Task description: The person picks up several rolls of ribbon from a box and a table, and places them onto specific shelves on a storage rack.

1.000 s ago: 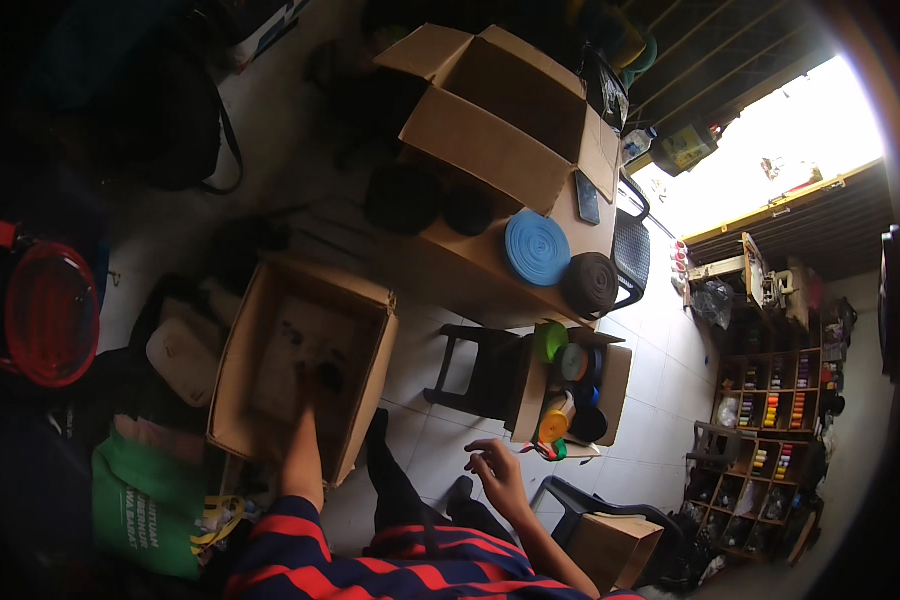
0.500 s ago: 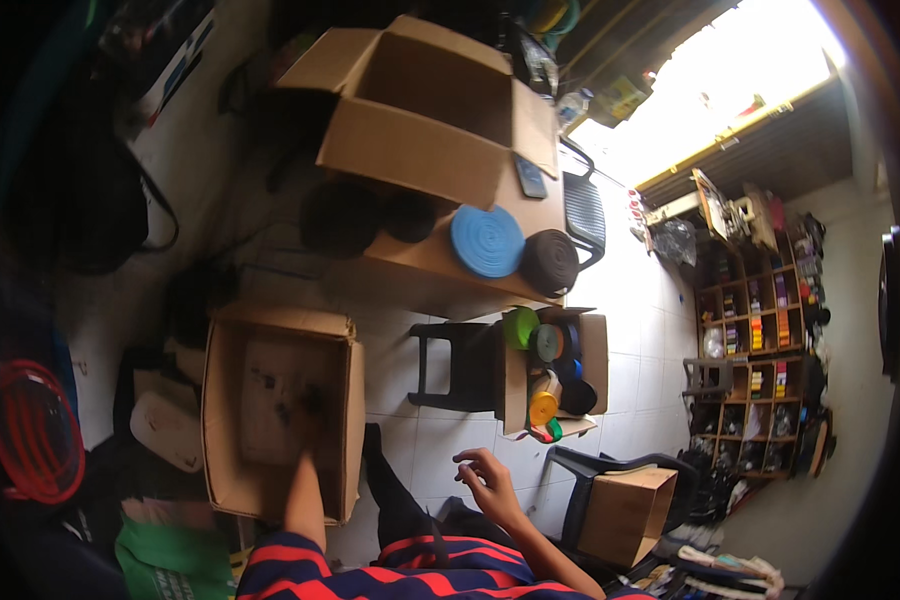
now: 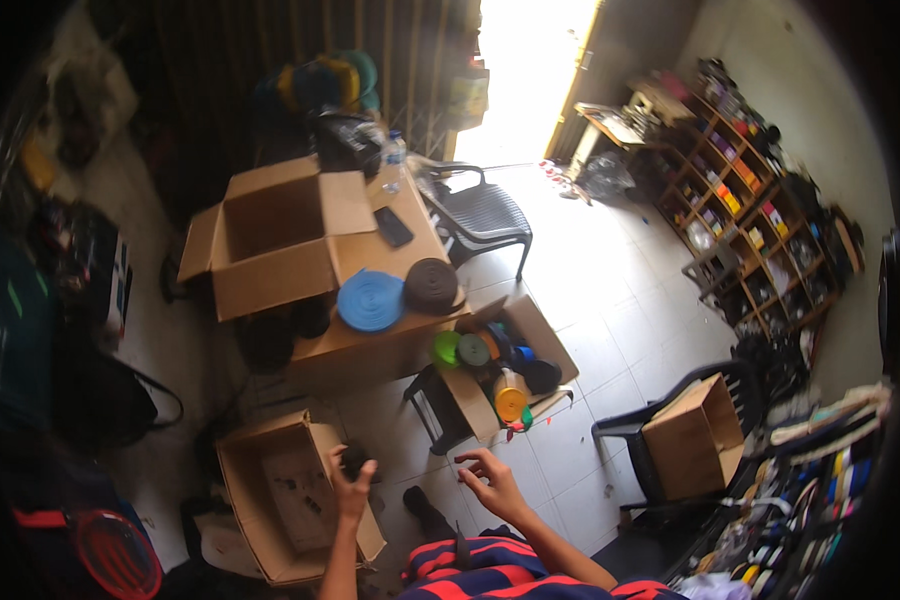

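Note:
My left hand (image 3: 348, 492) is raised at the right edge of an open cardboard box (image 3: 245, 505) on the floor. Its fingers curve around a small dark bundle (image 3: 355, 460), whose kind I cannot make out. A few small dark bits lie on the bottom of that box. My right hand (image 3: 490, 485) hovers to the right, fingers bent and apart, with nothing in it. Just beyond it, a cardboard box of coiled rolls (image 3: 560, 350) holds a green roll (image 3: 446, 348), a yellow roll (image 3: 510, 400) and several darker ones.
A table (image 3: 420, 235) bears an open carton (image 3: 270, 285), a blue coil (image 3: 370, 300), a dark brown coil (image 3: 431, 286) and a phone (image 3: 393, 227). Black chairs stand beyond it (image 3: 485, 210) and at right, the latter holding a box (image 3: 695, 440). Shelves (image 3: 740, 235) line the right wall.
My left hand has come up out of the floor box with the dark bundle. The right hand stays bent and empty. My view has turned, shifting the table and boxes leftward.

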{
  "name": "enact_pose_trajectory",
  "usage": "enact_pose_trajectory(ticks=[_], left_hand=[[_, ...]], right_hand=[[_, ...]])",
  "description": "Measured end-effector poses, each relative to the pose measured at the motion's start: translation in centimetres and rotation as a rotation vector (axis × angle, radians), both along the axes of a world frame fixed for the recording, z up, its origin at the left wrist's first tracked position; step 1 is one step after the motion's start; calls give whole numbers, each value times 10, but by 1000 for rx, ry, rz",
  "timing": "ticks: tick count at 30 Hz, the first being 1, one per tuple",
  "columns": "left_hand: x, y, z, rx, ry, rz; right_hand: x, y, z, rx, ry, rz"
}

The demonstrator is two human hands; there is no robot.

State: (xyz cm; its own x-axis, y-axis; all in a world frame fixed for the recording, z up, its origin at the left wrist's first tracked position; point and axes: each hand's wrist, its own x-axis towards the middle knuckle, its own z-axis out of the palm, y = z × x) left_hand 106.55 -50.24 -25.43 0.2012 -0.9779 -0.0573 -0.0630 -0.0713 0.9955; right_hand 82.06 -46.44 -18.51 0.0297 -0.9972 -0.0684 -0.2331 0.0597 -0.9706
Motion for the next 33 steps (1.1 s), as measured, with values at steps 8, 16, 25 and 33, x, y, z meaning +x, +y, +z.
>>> enact_pose_trajectory(ticks=[8,16,25,33], left_hand=[[-217,26,119,-74,-133,-707],[-384,94,168,-238,139,-1243],[-522,202,190,19,345,-1533],[-582,252,185,-15,199,-1796]], right_hand=[[-102,58,36,-366,87,-245],[-246,181,99,-392,-318,-650],[-319,320,112,-438,-254,-1030],[-347,394,91,-455,173,-1341]])
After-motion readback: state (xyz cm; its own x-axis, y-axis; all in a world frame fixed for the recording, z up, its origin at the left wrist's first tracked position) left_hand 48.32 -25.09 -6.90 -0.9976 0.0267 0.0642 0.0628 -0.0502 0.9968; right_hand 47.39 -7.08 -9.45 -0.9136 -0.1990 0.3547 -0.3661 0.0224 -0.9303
